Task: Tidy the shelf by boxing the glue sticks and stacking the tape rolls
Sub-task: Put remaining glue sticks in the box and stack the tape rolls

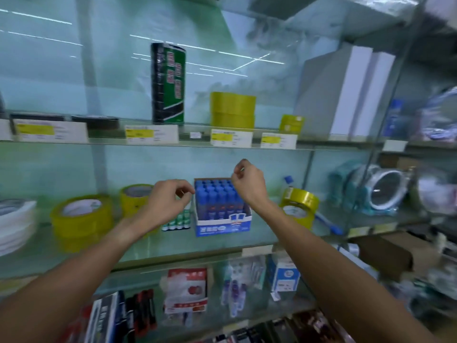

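My glass shelf [173, 246] carries yellow tape rolls [82, 217] left, more [300, 206] right, green glue sticks [176, 221] & blue glue-stick box [222, 225] mid, white rolls [14, 224] far left.

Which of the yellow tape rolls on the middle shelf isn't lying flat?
The yellow roll right of the glue box: it leans tilted on another roll. The two left rolls lie flat.
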Action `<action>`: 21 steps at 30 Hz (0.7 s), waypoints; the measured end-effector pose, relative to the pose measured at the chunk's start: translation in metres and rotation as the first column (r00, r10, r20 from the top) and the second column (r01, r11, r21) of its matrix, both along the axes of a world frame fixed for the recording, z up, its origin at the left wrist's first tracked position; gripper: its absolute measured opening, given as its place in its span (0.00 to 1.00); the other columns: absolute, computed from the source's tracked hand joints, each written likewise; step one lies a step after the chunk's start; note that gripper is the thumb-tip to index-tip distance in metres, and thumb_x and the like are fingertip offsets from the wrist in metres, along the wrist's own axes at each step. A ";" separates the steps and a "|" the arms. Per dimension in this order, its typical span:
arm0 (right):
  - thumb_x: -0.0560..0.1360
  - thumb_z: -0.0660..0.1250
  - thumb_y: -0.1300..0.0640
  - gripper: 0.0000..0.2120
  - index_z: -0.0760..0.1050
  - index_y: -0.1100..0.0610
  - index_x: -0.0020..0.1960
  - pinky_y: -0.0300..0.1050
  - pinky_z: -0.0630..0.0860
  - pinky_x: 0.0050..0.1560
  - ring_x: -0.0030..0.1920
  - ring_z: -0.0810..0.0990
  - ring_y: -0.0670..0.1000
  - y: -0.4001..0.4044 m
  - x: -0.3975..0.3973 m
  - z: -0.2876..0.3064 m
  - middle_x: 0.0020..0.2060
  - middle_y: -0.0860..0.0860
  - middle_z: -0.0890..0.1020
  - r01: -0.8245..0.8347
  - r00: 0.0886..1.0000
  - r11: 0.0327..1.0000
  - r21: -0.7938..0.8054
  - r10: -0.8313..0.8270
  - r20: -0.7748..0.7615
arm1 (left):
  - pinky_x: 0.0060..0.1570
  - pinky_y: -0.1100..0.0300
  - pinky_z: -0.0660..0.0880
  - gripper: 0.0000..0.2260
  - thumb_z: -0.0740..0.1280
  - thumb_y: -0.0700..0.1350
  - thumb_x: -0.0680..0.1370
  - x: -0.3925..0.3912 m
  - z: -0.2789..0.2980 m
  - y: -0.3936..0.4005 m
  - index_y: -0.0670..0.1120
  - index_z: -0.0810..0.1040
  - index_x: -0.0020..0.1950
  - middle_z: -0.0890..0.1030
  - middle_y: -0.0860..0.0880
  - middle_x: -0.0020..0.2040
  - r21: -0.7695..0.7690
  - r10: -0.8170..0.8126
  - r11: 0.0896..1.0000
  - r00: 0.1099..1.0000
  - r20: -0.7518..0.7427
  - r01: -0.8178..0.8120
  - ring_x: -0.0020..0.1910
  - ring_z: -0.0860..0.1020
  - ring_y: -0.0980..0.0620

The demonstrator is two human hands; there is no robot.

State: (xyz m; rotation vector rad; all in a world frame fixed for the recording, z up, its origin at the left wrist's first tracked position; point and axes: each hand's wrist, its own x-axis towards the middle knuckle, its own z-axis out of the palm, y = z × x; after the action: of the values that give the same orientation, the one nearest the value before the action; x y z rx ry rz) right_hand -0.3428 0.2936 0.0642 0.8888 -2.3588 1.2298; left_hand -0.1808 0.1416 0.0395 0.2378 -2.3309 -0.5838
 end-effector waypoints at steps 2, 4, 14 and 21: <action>0.73 0.63 0.60 0.03 0.74 0.55 0.46 0.48 0.76 0.45 0.47 0.80 0.60 0.024 -0.027 -0.002 0.43 0.57 0.83 0.076 0.997 0.996 0.048 -0.076 0.008 | 0.40 0.74 0.68 0.07 0.68 0.37 0.74 -0.014 -0.004 0.017 0.48 0.84 0.45 0.85 0.53 0.42 0.001 -0.027 1.000 1.000 0.007 0.027 0.38 0.79 0.58; 0.73 0.62 0.62 0.05 0.74 0.57 0.48 0.47 0.74 0.46 0.49 0.80 0.62 0.047 -0.052 -0.007 0.45 0.58 0.83 0.160 0.987 0.982 0.104 -0.159 -0.016 | 0.40 0.79 0.66 0.08 0.68 0.36 0.74 -0.026 -0.008 0.030 0.46 0.84 0.45 0.84 0.52 0.43 0.019 -0.046 0.999 0.999 0.012 0.046 0.37 0.78 0.61; 0.78 0.58 0.64 0.14 0.76 0.58 0.60 0.50 0.77 0.49 0.56 0.81 0.58 0.160 -0.126 -0.055 0.58 0.56 0.79 0.568 0.781 0.606 0.556 -0.611 -0.131 | 0.42 0.75 0.69 0.08 0.67 0.38 0.76 -0.064 -0.040 0.067 0.48 0.84 0.47 0.84 0.54 0.44 0.017 -0.150 0.989 0.983 0.109 0.149 0.42 0.79 0.61; 0.74 0.64 0.62 0.07 0.79 0.55 0.46 0.37 0.64 0.29 0.28 0.72 0.49 0.189 -0.131 -0.081 0.37 0.48 0.79 0.475 0.748 0.349 0.808 -0.644 -0.162 | 0.46 0.73 0.73 0.07 0.67 0.40 0.77 -0.073 -0.047 0.077 0.48 0.84 0.48 0.83 0.56 0.45 0.053 -0.184 0.983 0.970 0.160 0.177 0.45 0.79 0.63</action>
State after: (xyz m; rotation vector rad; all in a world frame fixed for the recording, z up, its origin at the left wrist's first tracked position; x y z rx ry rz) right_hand -0.4740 0.4829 -0.0172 0.0221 -3.0055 -0.1631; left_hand -0.2539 0.2186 -0.0072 0.0941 -2.5206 -0.7221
